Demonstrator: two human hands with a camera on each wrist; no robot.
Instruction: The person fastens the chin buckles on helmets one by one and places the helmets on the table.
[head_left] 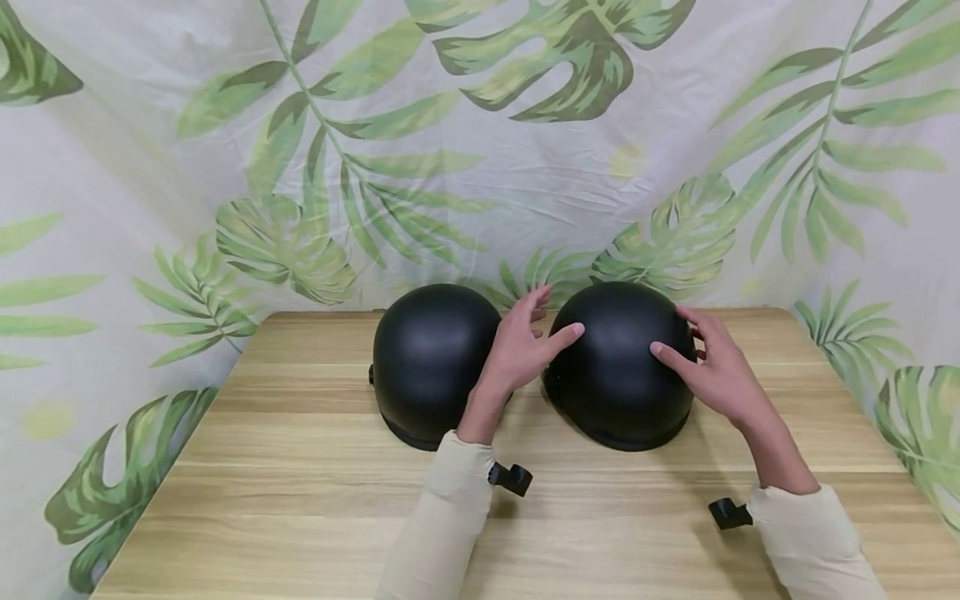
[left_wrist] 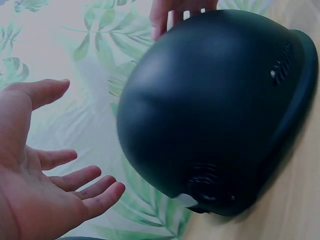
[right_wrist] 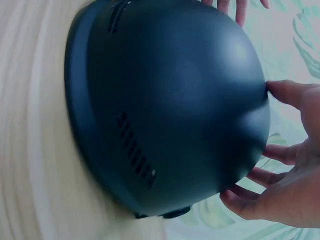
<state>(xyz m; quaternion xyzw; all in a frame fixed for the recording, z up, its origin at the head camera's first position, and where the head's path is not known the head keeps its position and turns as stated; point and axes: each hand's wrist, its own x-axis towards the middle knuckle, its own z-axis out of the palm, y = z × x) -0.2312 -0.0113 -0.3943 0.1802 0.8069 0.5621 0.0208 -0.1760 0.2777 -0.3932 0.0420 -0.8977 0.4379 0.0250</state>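
Note:
Two smooth matte black helmets sit side by side on the table, domes up. My left hand (head_left: 519, 346) is between them, in front of the left helmet (head_left: 427, 358). Its fingers are spread and the palm faces the right helmet (head_left: 615, 375); the left wrist view shows a gap between this hand (left_wrist: 55, 170) and the dome. On the other side of the right helmet, my right hand (head_left: 716, 362) touches the shell with its thumb and fingertips, fingers apart, as the right wrist view (right_wrist: 287, 170) also shows. Slotted vents (right_wrist: 135, 150) and a lower rim show on that helmet.
The wood-grain table (head_left: 300, 483) ends at the back against a pale cloth (head_left: 390, 208) printed with green leaves. A small black device (head_left: 512, 479) is strapped at the left wrist, another (head_left: 729, 513) at the right. The helmets stand close together near the back edge.

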